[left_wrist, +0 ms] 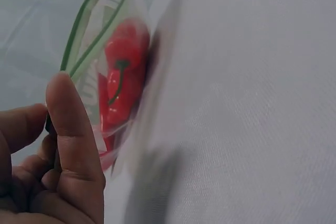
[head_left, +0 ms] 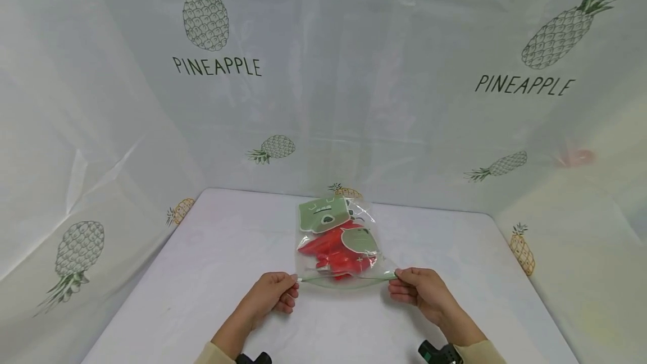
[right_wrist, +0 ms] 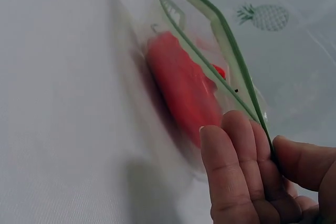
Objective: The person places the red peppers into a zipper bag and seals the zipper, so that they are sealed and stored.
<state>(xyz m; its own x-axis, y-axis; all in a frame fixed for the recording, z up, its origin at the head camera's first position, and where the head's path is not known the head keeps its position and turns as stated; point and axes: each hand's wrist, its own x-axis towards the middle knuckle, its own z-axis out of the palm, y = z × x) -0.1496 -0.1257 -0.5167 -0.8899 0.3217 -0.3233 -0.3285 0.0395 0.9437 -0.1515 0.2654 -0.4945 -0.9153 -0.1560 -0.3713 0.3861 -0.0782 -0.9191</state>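
A clear zip bag (head_left: 323, 215) with green printed shapes lies on the white table, its mouth toward me. Red peppers (head_left: 336, 249) show through the plastic; a green stem (left_wrist: 122, 77) stands out in the left wrist view. My left hand (head_left: 268, 299) pinches the left end of the green-edged mouth between thumb and fingers. At the opposite end, my right hand (head_left: 424, 294) pinches the other corner. Both wrist views show the two green zip strips (right_wrist: 231, 35) parted between the hands. How many peppers lie inside is hard to tell.
The white tabletop (head_left: 212, 240) spreads around the bag. Behind and along both sides hangs a pale curtain (head_left: 364, 100) printed with pineapples. A dark wrist device (head_left: 440, 353) sits at the right cuff, and another shows at the left.
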